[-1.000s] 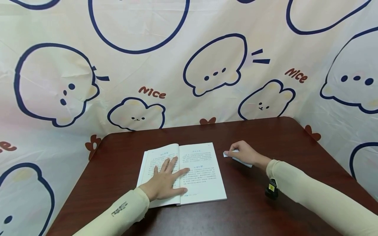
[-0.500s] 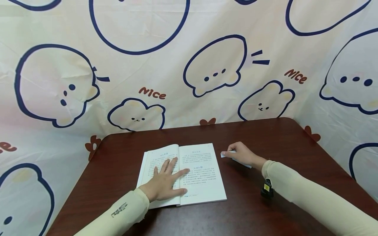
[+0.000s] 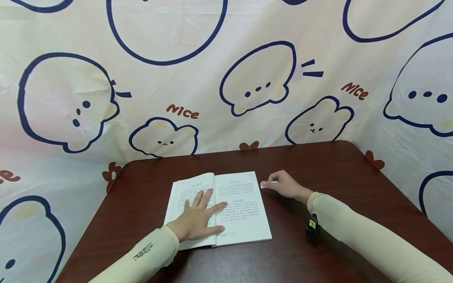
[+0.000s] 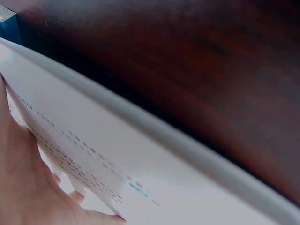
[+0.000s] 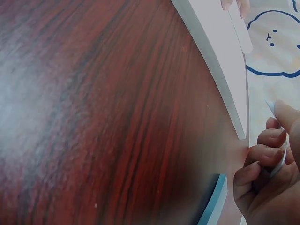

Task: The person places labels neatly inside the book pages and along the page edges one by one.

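An open book (image 3: 240,220) lies on the table, its pages printed with small text and blue headings. My left hand (image 3: 198,220) rests across the gutter and left page with fingers spread; the left wrist view shows the same hand (image 4: 28,173) over the page. Just right of the book's upper right edge, my right hand (image 3: 287,185) pinches a thin pale strip of paper or card (image 3: 264,184), possibly a bookmark. In the right wrist view the other fingers curl below the thumb, and the strip (image 5: 270,107) pokes out at the thumb tip. Most of it is hidden by the hand.
The dark red-brown wooden table (image 3: 318,161) reaches back to a cartoon-printed cloth (image 3: 212,90), which also closes off the sides. A teal-edged pale piece (image 5: 214,201) shows low in the right wrist view. A small black device (image 3: 313,226) hangs at the right wrist.
My right hand has slid left with the pale strip, closer to the book's right edge. The left hand and the book have stayed put.
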Demonstrator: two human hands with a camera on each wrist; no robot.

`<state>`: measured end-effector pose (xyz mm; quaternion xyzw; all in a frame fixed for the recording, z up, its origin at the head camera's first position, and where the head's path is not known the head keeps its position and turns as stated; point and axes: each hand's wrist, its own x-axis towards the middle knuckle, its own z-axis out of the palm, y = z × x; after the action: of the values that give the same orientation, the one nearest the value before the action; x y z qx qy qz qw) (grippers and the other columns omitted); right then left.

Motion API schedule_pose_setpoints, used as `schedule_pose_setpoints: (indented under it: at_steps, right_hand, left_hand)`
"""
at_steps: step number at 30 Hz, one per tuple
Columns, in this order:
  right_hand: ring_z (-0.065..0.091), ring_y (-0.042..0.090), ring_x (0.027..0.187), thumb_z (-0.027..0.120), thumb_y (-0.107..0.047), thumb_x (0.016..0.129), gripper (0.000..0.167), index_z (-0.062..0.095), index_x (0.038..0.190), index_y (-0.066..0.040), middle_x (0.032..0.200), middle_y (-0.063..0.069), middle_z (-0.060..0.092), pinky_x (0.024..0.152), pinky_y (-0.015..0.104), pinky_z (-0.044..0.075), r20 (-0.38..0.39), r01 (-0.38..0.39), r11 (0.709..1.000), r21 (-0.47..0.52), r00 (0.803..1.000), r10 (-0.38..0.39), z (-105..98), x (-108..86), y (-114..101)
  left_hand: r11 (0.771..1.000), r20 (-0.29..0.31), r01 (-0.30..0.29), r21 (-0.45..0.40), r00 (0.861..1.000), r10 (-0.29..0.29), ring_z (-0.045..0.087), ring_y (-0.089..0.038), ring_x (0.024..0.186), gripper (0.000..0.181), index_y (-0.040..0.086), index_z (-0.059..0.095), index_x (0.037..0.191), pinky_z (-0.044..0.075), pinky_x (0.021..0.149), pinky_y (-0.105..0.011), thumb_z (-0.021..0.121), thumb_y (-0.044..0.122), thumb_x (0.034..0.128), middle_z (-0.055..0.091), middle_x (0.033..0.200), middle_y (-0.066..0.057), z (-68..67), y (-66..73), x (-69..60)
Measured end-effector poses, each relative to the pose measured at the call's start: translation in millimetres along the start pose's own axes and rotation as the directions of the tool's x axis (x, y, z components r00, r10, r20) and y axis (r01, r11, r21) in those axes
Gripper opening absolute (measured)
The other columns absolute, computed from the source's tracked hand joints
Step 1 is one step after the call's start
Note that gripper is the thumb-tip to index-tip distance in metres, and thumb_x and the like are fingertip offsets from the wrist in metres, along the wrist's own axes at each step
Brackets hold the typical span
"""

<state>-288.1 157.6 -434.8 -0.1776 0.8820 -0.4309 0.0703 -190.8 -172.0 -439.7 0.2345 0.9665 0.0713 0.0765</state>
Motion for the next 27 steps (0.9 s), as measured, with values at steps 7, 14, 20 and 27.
schedule_pose_setpoints:
  at_steps: [7,14,20,27]
  right_hand:
    - [0.050,0.017,0.069,0.070,-0.024,0.096,0.034,0.068,0.073,0.000,0.067,0.004,0.056,0.063,0.028,0.040,-0.012,-0.030,1.000,-0.010,0.999,0.030,5,8.9,-3]
    - [0.049,0.017,0.068,0.070,-0.024,0.096,0.032,0.069,0.074,0.000,0.068,0.004,0.054,0.059,0.027,0.038,-0.016,-0.065,0.998,-0.008,0.998,0.065,13,17.5,-6]
    - [0.046,0.015,0.065,0.070,-0.023,0.096,0.032,0.069,0.072,-0.003,0.066,-0.001,0.050,0.060,0.026,0.036,-0.007,-0.071,0.997,-0.026,0.997,0.071,18,20.5,-8]
    - [0.044,0.014,0.062,0.069,-0.023,0.096,0.033,0.066,0.069,-0.005,0.065,-0.001,0.050,0.058,0.025,0.035,0.011,-0.067,0.997,-0.042,0.998,0.068,24,21.5,-5]
  left_hand:
    - [1.000,-0.004,0.002,0.007,1.000,-0.002,0.018,-0.051,0.153,0.073,0.043,0.035,0.155,0.024,0.105,-0.084,0.047,0.075,0.0907,0.013,0.170,-0.018,-1.2,-0.6,0.2]
    - [1.000,-0.004,0.002,0.012,1.000,-0.002,0.017,-0.050,0.154,0.073,0.043,0.035,0.155,0.023,0.105,-0.084,0.047,0.076,0.0906,0.013,0.170,-0.018,0.5,-1.4,1.5]
    - [1.000,-0.006,0.002,0.014,1.000,-0.002,0.018,-0.051,0.153,0.073,0.043,0.036,0.155,0.024,0.104,-0.084,0.047,0.076,0.0906,0.013,0.170,-0.018,0.2,-0.3,1.7]
    - [1.000,-0.007,0.000,0.015,1.000,0.000,0.018,-0.051,0.153,0.073,0.043,0.036,0.155,0.024,0.104,-0.084,0.048,0.075,0.0904,0.013,0.170,-0.018,1.2,-0.2,1.2]
